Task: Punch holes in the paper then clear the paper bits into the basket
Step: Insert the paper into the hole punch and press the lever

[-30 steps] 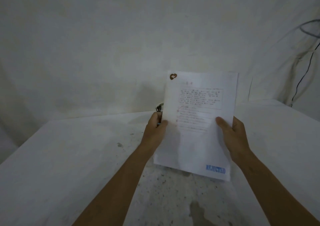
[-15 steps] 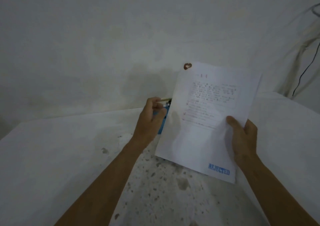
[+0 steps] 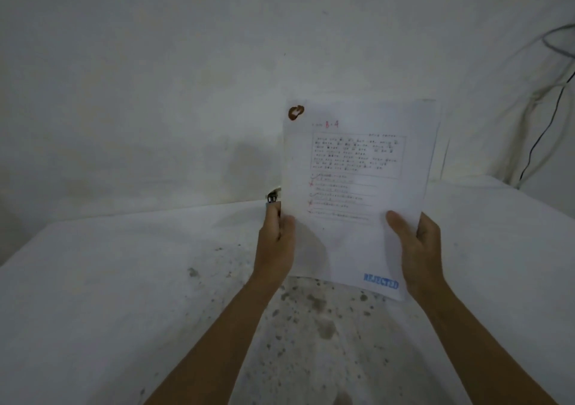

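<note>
A white printed sheet of paper [image 3: 351,249] stands upright above the table, with a brown heart-shaped mark at its top left corner and a blue "REJECTED" stamp at the bottom right. My right hand [image 3: 417,249] grips its right edge, thumb on the front. My left hand [image 3: 275,249] is closed at the sheet's left edge around a small hole punch [image 3: 273,197]. Only the punch's dark and silver top shows above my fingers; the rest is hidden by my hand and the paper. No basket is in view.
A table under a white cloth [image 3: 124,280] spreads below my arms, with dark speckled stains [image 3: 317,311] near the middle. A white wall lies close behind. Dark cables [image 3: 541,137] hang at the far right, by the table's back right corner.
Half a second ago my left hand held the blue punch apart from the tilted sheet. Now the sheet is upright and the punch hand is back against its left edge.
</note>
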